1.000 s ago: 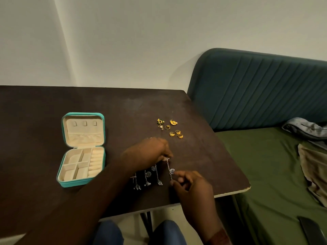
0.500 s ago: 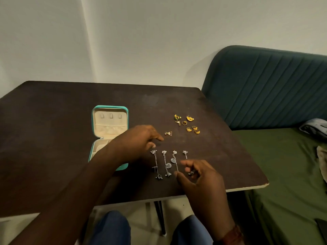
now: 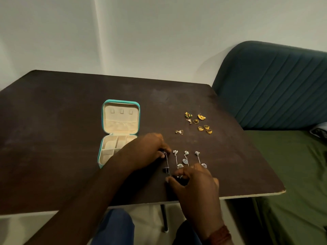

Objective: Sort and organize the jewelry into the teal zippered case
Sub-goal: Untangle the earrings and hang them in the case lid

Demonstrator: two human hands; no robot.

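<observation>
Four silver drop earrings lie in a row near the table's six o'clock edge. At nine o'clock of the row, the left hand pinches the top of the leftmost earring between its fingertips. The right hand, at six o'clock of the row, curls over the earrings' lower ends; what it grips I cannot tell. The teal case lies open at nine o'clock of the hands, its compartments partly behind the left wrist. Gold pieces cluster at one o'clock, a triangular pendant apart from them.
</observation>
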